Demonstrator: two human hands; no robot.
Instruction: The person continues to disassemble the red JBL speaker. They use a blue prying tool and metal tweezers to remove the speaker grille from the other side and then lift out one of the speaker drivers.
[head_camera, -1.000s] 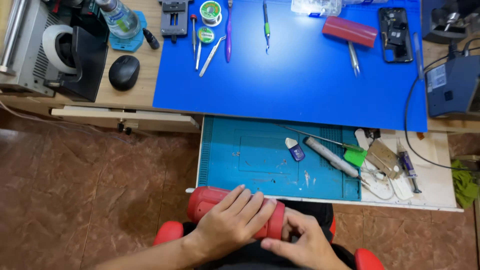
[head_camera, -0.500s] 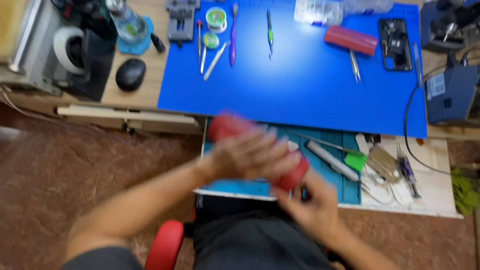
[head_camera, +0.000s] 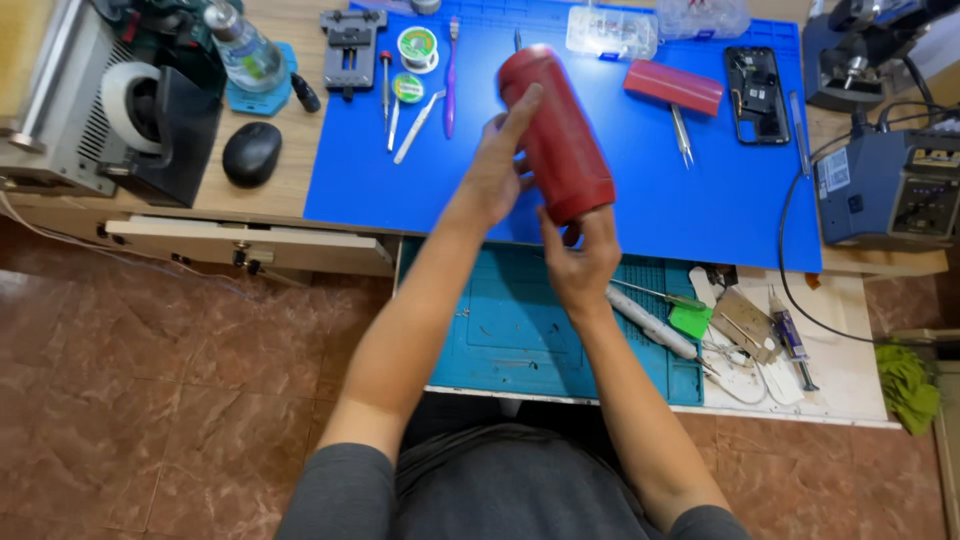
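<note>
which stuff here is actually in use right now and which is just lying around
In use:
- red cylinder, held over the blue mat
- left hand, gripping its side
- right hand, at its lower end

Lying about:
- black mouse
- opened phone
- purple toothbrush
- solder spools
- tweezers
- red flat case
- tools in the open drawer

place: probably electronics repair workshop | signs: blue work mat (head_camera: 640, 180), opened phone (head_camera: 757, 95), soldering station (head_camera: 890, 185)
</note>
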